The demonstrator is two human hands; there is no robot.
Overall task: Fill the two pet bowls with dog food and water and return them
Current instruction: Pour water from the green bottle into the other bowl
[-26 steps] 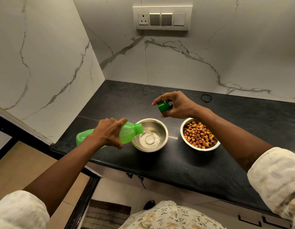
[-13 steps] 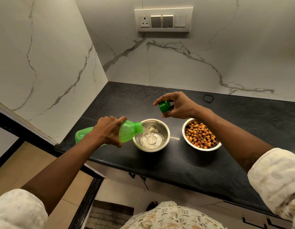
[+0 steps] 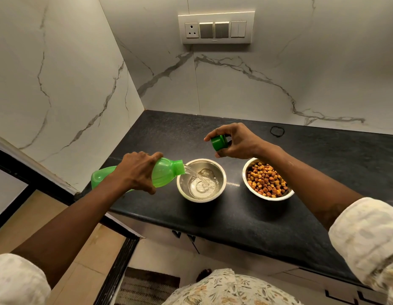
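Fingers (image 3: 147, 190) of the left hand (image 3: 136, 170) are curled round the middle of one green bottle (image 3: 163, 176), with the thumb laid over its upper side. The bottle is held nearly level, tipped mouth-down toward the right, and its open neck is kept just above the left rim of the water bowl (image 3: 180, 190). One thin stream of water (image 3: 194, 173) is seen running from the neck into that bowl, where a shallow, rippled pool is gathered.

One green cap (image 3: 218, 142) is pinched between the thumb and bent fingers of the right hand (image 3: 239, 140), which is held in the air behind the bowls (the cap is apart from both of them).

Two steel bowls are counted, set side by side on the black countertop (image 3: 235, 216), near each other but not touching. The water bowl is on the left. The food bowl (image 3: 245, 172) on the right is filled close to its rim with brown and orange dog food (image 3: 266, 181); the right forearm is passed over its far edge.

One small black loop (image 3: 277, 131) is seen lying on the counter near the back wall. One white switch plate (image 3: 216, 27) is mounted on the marbled wall above, with one socket at its left end. Two pale rolled sleeves are visible at the lower corners, and one ribbed mat (image 3: 147, 287) on the floor below.
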